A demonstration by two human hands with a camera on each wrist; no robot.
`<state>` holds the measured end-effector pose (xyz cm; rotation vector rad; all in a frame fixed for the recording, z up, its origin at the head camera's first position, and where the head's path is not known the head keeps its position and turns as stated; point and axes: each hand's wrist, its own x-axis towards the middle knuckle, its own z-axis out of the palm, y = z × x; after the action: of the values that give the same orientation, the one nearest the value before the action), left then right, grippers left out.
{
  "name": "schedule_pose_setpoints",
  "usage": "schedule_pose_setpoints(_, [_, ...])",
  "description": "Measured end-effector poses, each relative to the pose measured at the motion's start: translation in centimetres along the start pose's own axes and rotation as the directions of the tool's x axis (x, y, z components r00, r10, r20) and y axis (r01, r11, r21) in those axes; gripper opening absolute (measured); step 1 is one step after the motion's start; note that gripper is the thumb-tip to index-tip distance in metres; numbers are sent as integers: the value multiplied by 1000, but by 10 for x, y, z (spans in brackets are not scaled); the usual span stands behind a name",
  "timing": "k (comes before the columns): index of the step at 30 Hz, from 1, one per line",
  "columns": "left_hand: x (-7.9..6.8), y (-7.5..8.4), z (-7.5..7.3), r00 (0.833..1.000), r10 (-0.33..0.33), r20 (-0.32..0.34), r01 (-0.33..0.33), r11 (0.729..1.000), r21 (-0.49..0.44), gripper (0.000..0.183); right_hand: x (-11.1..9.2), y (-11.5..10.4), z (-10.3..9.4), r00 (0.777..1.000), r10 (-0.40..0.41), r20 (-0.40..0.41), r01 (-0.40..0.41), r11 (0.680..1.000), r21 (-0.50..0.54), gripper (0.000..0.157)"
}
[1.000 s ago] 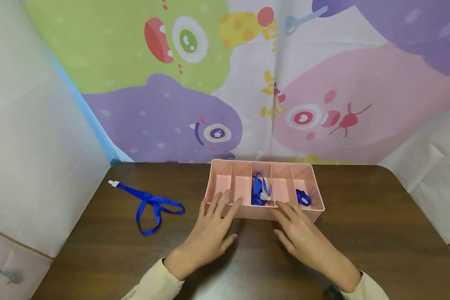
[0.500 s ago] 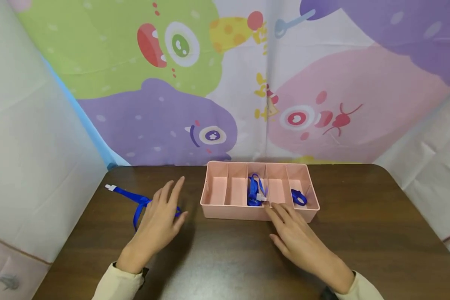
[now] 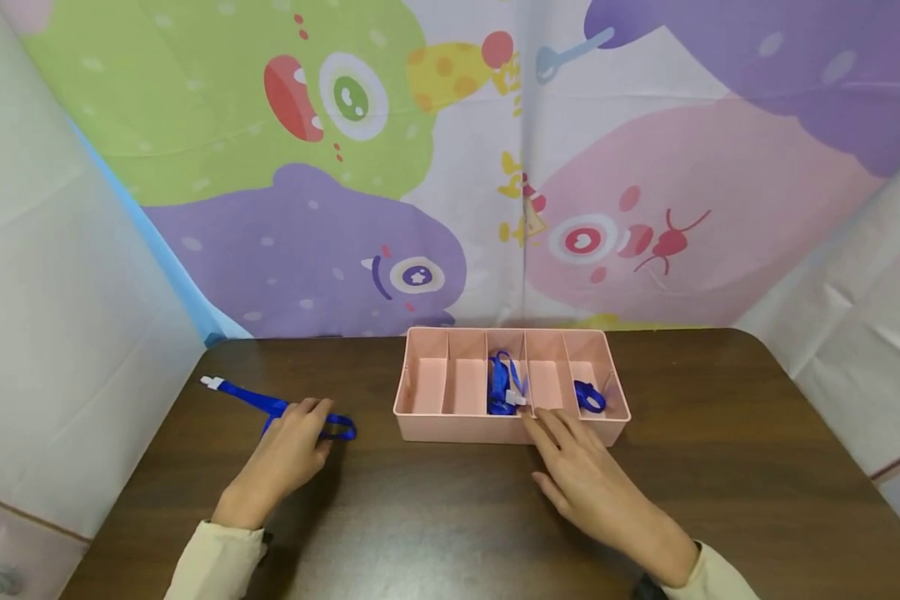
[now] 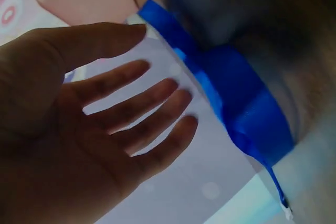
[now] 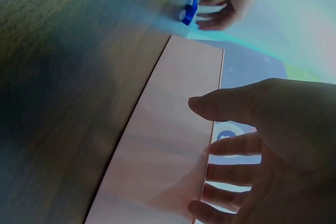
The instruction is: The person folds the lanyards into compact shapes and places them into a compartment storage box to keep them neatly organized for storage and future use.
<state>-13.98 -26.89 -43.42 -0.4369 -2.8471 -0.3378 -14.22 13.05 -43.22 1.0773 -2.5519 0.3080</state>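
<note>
A blue lanyard [image 3: 243,395] with a white clip lies on the table at the left. My left hand [image 3: 279,457] is over its looped part and hides some of it. In the left wrist view, the fingers [image 4: 152,106] are spread and slightly bent, with the blue strap [image 4: 252,98] just beyond their tips. My right hand [image 3: 588,475] rests its fingertips at the front rim of a pink divided box [image 3: 457,428]. Inside the box's middle compartment is a folded blue lanyard [image 3: 499,385] with a white clip. The rightmost compartment holds a coiled blue band [image 3: 589,397].
Dark brown wooden table [image 3: 412,525] lies under everything. Behind it hangs a cartoon-printed cloth [image 3: 487,275], close to the back of the box. Pale sheets [image 3: 67,333] border the left and right sides.
My left hand has left the box's front rim, moved left and lowered over the lanyard on the table. My right hand stays at the rim. The head view has shifted slightly.
</note>
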Motion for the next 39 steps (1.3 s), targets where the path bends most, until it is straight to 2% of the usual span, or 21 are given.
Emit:
schedule_pose_setpoints(6, [-8, -6, 3, 994, -45, 103, 49, 998, -30, 25, -1, -3, 1, 1000, -7, -9, 6, 1000, -15, 74])
schedule_pose_setpoints(12, [-8, -5, 3, 986, -69, 153, 77, 996, -47, 33, -1, -5, -1, 1000, 4, 9, -3, 999, -48, 74])
schedule_pose_setpoints(17, [-7, -5, -5, 982, -77, 171, 86, 995, -47, 35, 0, -7, -1, 1000, 12, 14, -11, 999, -52, 74])
schedule_pose_setpoints(20, [-7, -4, -12, 986, -70, 154, 81, 994, -69, 34, 0, -7, -1, 1000, 14, 22, -13, 999, -50, 75])
schedule_pose_setpoints(24, [-7, -2, -24, 992, -22, 121, 36, 993, -113, 31, 1, -8, -3, 999, 12, 43, -11, 999, -38, 76])
schedule_pose_setpoints(31, [-3, 9, -39, 999, 44, 9, -41, 981, -188, 22, 3, -8, -6, 1000, -6, 30, 6, 1000, 4, 65])
schedule_pose_setpoints(37, [-1, 24, -48, 987, 97, -128, -127, 959, -253, 20, 11, -16, -11, 999, 19, -43, -21, 999, -45, 48])
schedule_pose_setpoints(39, [-1, 31, -52, 980, 113, -165, -156, 948, -276, 19, 18, -22, -15, 998, 27, -61, -29, 999, -27, 45])
